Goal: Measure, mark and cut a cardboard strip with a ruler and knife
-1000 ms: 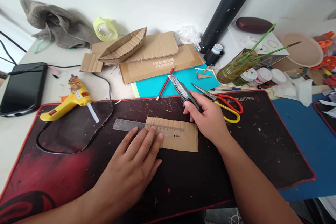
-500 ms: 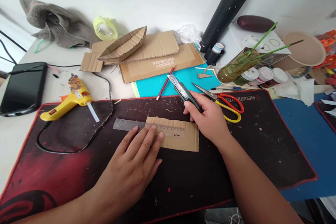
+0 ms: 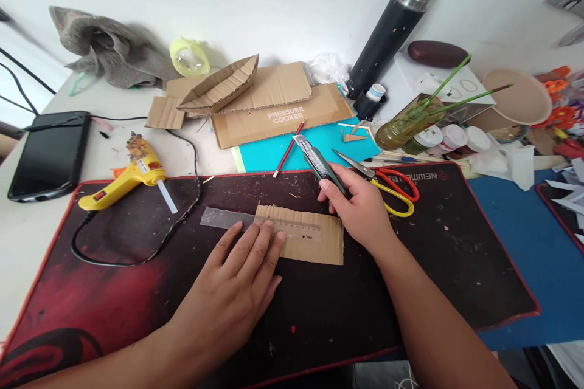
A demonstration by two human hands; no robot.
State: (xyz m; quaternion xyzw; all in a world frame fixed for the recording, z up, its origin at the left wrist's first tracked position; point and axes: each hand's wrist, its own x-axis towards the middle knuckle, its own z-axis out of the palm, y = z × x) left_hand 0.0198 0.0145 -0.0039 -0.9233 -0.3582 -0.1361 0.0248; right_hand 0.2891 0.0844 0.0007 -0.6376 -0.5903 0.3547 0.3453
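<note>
My left hand (image 3: 237, 282) lies flat with fingers stretched out, pressing a clear ruler (image 3: 228, 219) onto a small piece of corrugated cardboard (image 3: 314, 243) on a dark red-and-black desk mat (image 3: 114, 292). My right hand (image 3: 360, 203) is closed round a green utility knife (image 3: 317, 161), whose blade end points up and away, just beyond the cardboard's far right corner. The knife is lifted off the cardboard.
A yellow glue gun (image 3: 123, 179) with its cable lies at the mat's left. Red-handled scissors (image 3: 387, 185) lie right of my right hand. Behind are a cardboard boat (image 3: 219, 85), flat cardboard (image 3: 283, 112), a red pencil (image 3: 288, 149), a black flask (image 3: 392, 24), paint jars (image 3: 451, 137) and a phone (image 3: 50, 155).
Both hands, the ruler and the knife keep their places; only my head has shifted slightly, sliding the scene a little.
</note>
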